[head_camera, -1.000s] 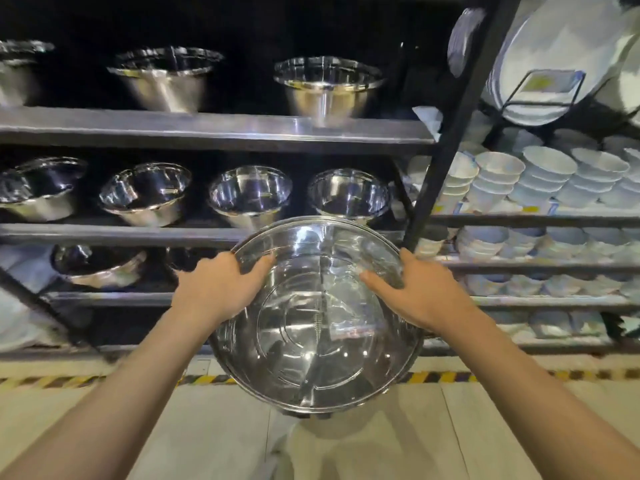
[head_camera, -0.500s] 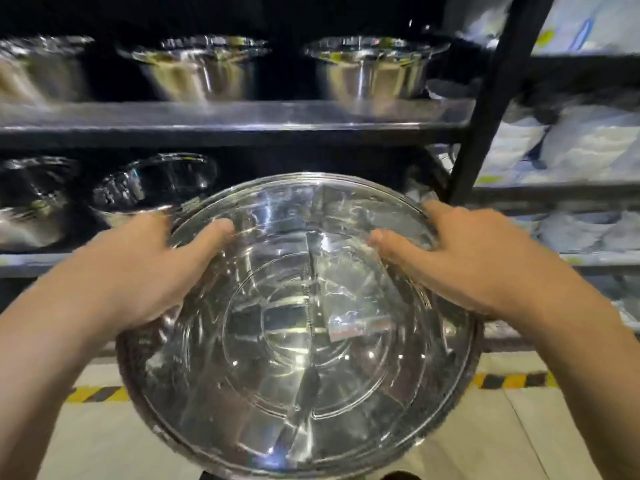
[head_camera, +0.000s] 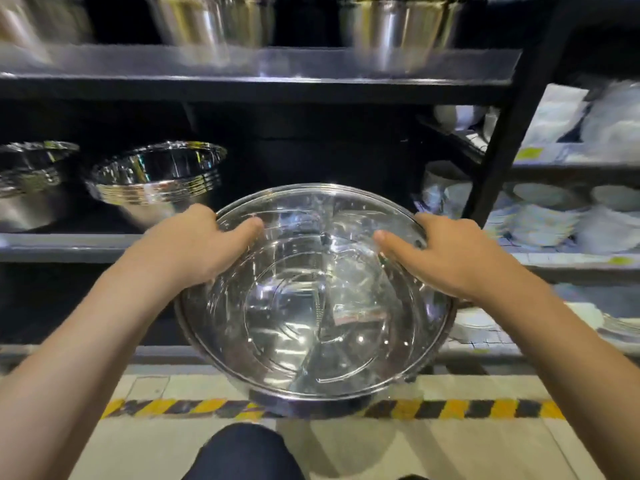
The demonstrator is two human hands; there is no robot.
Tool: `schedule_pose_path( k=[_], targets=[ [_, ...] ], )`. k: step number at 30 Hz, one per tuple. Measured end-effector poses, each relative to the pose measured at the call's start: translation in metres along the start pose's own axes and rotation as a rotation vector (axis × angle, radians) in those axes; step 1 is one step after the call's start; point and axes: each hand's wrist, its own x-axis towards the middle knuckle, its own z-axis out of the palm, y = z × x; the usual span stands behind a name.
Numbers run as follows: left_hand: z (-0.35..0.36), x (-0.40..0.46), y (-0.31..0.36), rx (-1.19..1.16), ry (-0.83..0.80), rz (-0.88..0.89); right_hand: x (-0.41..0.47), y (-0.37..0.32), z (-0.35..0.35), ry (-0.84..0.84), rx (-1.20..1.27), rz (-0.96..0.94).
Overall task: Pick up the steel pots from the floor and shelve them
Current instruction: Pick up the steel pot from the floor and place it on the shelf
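Steel pot (head_camera: 313,306) held off the floor before the middle shelf (head_camera: 69,242), left hand (head_camera: 194,247) and right hand (head_camera: 446,254) gripping opposite rims, thumbs inside, stacked pots (head_camera: 156,181) to the left.

Glossy mirror-polished steel pot (head_camera: 311,306); smooth grey metal shelf (head_camera: 259,64).

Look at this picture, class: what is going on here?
A person holds a large steel pot by its rim, left hand and right hand on opposite sides, in front of a dark shelf. Other steel pots already sit on that shelf. The held pot is not yet shelved.
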Motion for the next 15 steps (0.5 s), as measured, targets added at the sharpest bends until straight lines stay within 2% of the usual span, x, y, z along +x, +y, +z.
schedule_pose_path(
  k=[10, 15],
  targets=[
    [0.034, 0.092, 0.003, -0.013, -0.069, 0.015, 0.086, 0.013, 0.033, -0.078, -0.014, 0.077],
    [0.050, 0.129, 0.006, -0.119, -0.011, -0.002, 0.118, 0.016, 0.049, -0.028, 0.023, 0.107]
  ],
)
